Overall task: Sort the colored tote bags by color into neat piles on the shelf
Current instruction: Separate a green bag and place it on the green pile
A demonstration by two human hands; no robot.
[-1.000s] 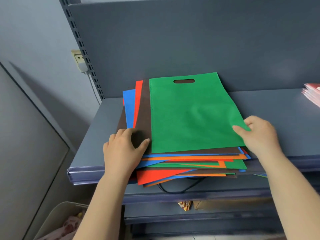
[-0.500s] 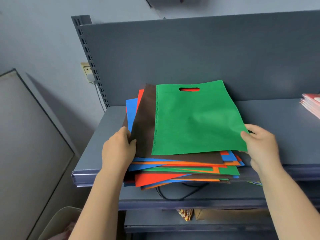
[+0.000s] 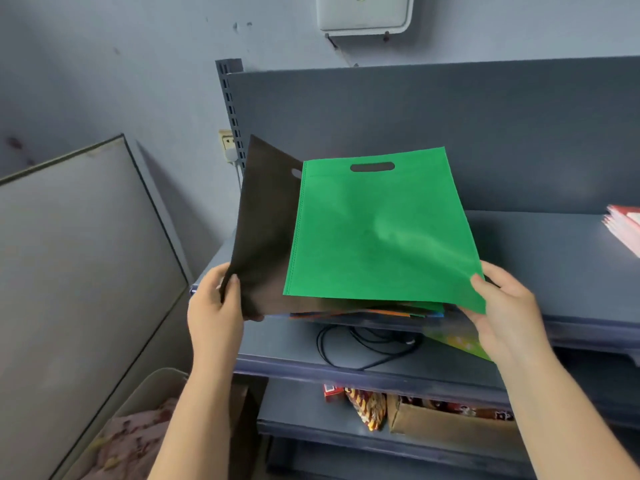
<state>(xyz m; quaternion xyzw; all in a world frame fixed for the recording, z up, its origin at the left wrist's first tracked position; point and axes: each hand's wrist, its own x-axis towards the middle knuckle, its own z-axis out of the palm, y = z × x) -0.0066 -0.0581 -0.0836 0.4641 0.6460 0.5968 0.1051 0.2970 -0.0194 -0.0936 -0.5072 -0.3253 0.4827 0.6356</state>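
You stand at a dark blue-grey metal shelf with a flat back panel and a slotted post on its left, set against a pale blue wall. A white box hangs on that wall above, and a big grey board leans to your left. Your right hand pinches the near right corner of a flat green cloth tote bag with a cut-out handle hole, thumb on top and fingers curled under. Your left hand grips the near left edge of a dark brown cloth tote bag, which bends upward like a soft sheet. Both bags are lifted above a thin pile of mixed coloured bags lying at the front edge of the shelf. The cloth looks matte and a little fuzzy, with stitched edges. A stack of red bags sits far right on the same shelf. A black cable curls on the shelf below, and a brown cardboard box sits lower still.
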